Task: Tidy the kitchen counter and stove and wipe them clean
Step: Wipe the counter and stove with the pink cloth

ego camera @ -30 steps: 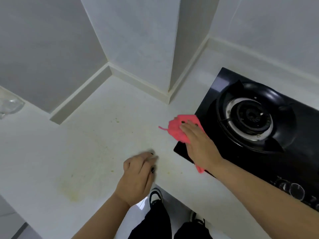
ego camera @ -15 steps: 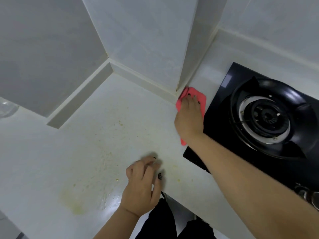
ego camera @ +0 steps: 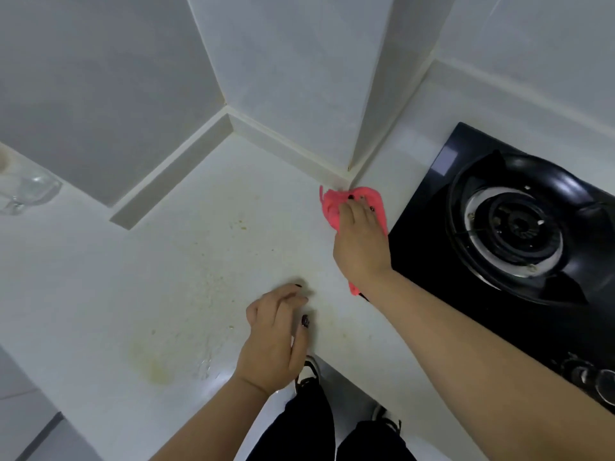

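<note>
A pink cloth (ego camera: 334, 204) lies on the white counter (ego camera: 100, 277) at the foot of the wall corner, just left of the black gas stove (ego camera: 466, 261). My right hand (ego camera: 361, 241) presses flat on the cloth and covers most of it. My left hand (ego camera: 276, 334) rests on the counter near the front edge, fingers loosely curled, holding nothing. Yellowish stains and crumbs (ego camera: 153, 367) mark the counter to the left of my left hand.
A clear glass container (ego camera: 26, 191) stands at the far left of the counter. The stove's burner (ego camera: 515, 224) and its knobs (ego camera: 595, 380) are at the right. A tiled wall pillar (ego camera: 299, 78) juts out behind the cloth. My legs show below the counter edge.
My right hand slid the cloth from the stove's front-left corner back to the wall corner, then a little left along the counter. My left hand stayed in place.
</note>
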Demonstrator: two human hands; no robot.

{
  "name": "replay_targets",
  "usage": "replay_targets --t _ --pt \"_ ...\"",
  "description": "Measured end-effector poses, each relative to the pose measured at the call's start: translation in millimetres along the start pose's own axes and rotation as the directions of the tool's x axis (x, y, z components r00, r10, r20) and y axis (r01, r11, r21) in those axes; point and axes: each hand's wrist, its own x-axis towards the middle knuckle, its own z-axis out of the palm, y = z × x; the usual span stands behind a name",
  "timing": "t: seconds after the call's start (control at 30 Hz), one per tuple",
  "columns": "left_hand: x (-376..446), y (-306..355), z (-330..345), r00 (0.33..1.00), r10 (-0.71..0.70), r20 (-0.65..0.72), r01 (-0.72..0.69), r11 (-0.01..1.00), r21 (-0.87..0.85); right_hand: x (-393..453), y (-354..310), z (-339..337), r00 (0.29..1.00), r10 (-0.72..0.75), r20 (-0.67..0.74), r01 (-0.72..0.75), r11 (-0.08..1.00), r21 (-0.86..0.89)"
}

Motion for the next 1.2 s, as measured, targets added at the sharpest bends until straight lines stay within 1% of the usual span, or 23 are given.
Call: replay_targets --t 0.03,0.07,0.17,0.23,0.27,0.33,0.4,0.43,0.47,0.5,0.53,0.57,0.63,0.7,0.83,0.87,0.9,0.97,1.0,1.03,1.07,1.13,1.2 --pt "-1 -1 0 1.0 -0.018 0.001 0.018 1.0 -0.013 -8 -3 2 1.0 -0.016 0.003 0.016 1.0 0.017" --pt "-3 -1 0 1.0 -0.028 0.001 0.028 0.999 -0.028 -20 -6 5 0.998 -0.066 0.004 0.066 0.997 0.033" --pt "-4 2 -1 1.0 0.009 -0.007 -0.009 0.998 -0.056 -65 -17 15 0.96 -0.279 -0.006 0.278 0.956 0.088" --pt "-2 5 -2 0.999 0.021 -0.039 -0.024 0.997 -0.071 -84 -24 14 0.944 -0.328 0.022 0.32 0.932 0.17" --pt "0 6 -2 0.998 -0.002 -0.063 -0.004 0.996 -0.084 -88 -26 12 0.945 -0.325 0.034 0.309 0.923 0.227" --pt "1 5 0 0.987 -0.081 -0.136 0.064 0.99 -0.125 -86 -28 2 0.962 -0.259 0.085 0.211 0.906 0.368" --pt "-1 5 2 0.976 -0.125 -0.18 0.102 0.986 -0.133 -82 -26 -14 0.975 -0.131 0.177 0.02 0.851 0.525" --pt "-2 4 3 0.976 -0.119 -0.18 0.099 0.988 -0.121 -82 -24 -23 0.978 -0.035 0.206 -0.097 0.798 0.595" --pt "-3 5 4 0.979 -0.099 -0.176 0.082 0.991 -0.104 -87 -21 -34 0.973 0.054 0.225 -0.194 0.718 0.668" --pt "-4 7 4 0.981 -0.08 -0.175 0.066 0.994 -0.086 -96 -17 -47 0.966 0.115 0.231 -0.251 0.628 0.737" --pt "-3 8 4 0.982 -0.07 -0.176 0.058 0.996 -0.071 -107 -11 -60 0.962 0.146 0.229 -0.271 0.552 0.789" --pt "-3 9 5 0.981 -0.074 -0.181 0.065 0.996 -0.057 -121 -5 -73 0.959 0.156 0.236 -0.283 0.505 0.816" --pt "-6 18 11 0.971 -0.121 -0.207 0.112 0.992 -0.056 -153 13 -93 0.962 0.143 0.234 -0.274 0.466 0.841" --pt "-15 36 23 0.953 -0.191 -0.237 0.17 0.98 -0.108 -186 38 -96 0.961 0.18 0.209 -0.271 0.48 0.835" --pt "-42 94 64 0.904 -0.323 -0.279 0.251 0.932 -0.262 -236 80 -79 0.95 0.245 0.192 -0.295 0.517 0.803" --pt "-47 112 76 0.889 -0.355 -0.289 0.271 0.917 -0.293 -246 89 -76 0.96 0.222 0.171 -0.267 0.548 0.792" --pt "-50 125 84 0.877 -0.379 -0.294 0.284 0.905 -0.318 -250 95 -69 0.976 0.169 0.136 -0.212 0.612 0.762" --pt "-54 151 97 0.864 -0.415 -0.285 0.304 0.881 -0.361 -260 107 -56 0.994 -0.01 0.106 -0.059 0.777 0.627" --pt "-54 159 101 0.858 -0.435 -0.273 0.322 0.87 -0.373 -262 112 -48 0.985 -0.121 0.121 0.034 0.831 0.556" --pt "-56 168 106 0.855 -0.453 -0.254 0.345 0.861 -0.374 -266 118 -44 0.97 -0.203 0.136 0.103 0.845 0.525" --pt "-56 172 108 0.847 -0.472 -0.244 0.369 0.853 -0.368 -266 120 -42 0.957 -0.245 0.154 0.13 0.839 0.529" --pt "-57 175 110 0.823 -0.507 -0.255 0.408 0.841 -0.356 -263 119 -46 0.951 -0.252 0.18 0.103 0.806 0.583" --pt "-57 182 110 0.795 -0.533 -0.289 0.432 0.832 -0.347 -265 124 -49 0.957 -0.243 0.157 0.103 0.794 0.6"
